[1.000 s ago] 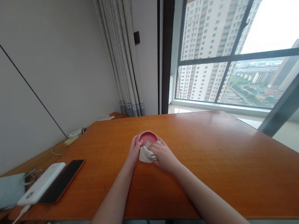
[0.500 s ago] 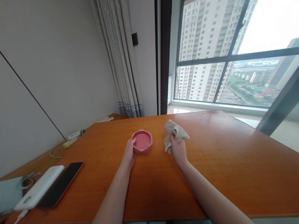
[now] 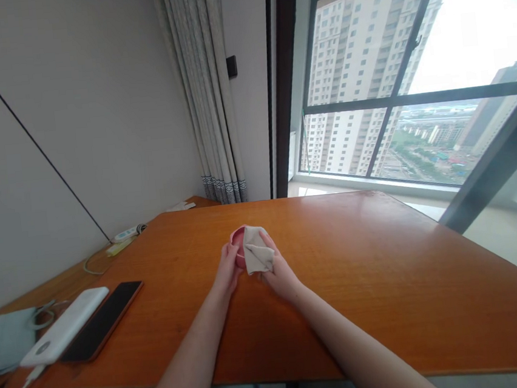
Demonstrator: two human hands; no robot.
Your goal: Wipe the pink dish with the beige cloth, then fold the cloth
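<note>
Mid-table, both of my hands on the job. My left hand (image 3: 229,269) cups the near-left side of the small pink scallop-rimmed bowl (image 3: 237,243), fingers curled against its wall; the bowl stands upright on the orange-brown wooden table (image 3: 385,279), roughly centre, well apart from everything else. My right hand (image 3: 279,272) is clenched around the crumpled beige cloth (image 3: 257,254), which lies draped over the bowl's right half and hides most of the inside; only a crescent of pink rim shows at the left. Judgement: the wipe is in progress and the bowl is light, so the bracing hand matters as much as the cloth. I would keep the left fingers pressed to the wall, push the cloth down into the floor of the bowl, then sweep round following the scallops, turning the bowl against the cloth rather than chasing it. Risk: too much sideways push and the bowl slides on the smooth tabletop. Off to the left edge sit a white power bank (image 3: 63,327) and a black phone (image 3: 101,322), touching side by side, clear of the work.
</note>
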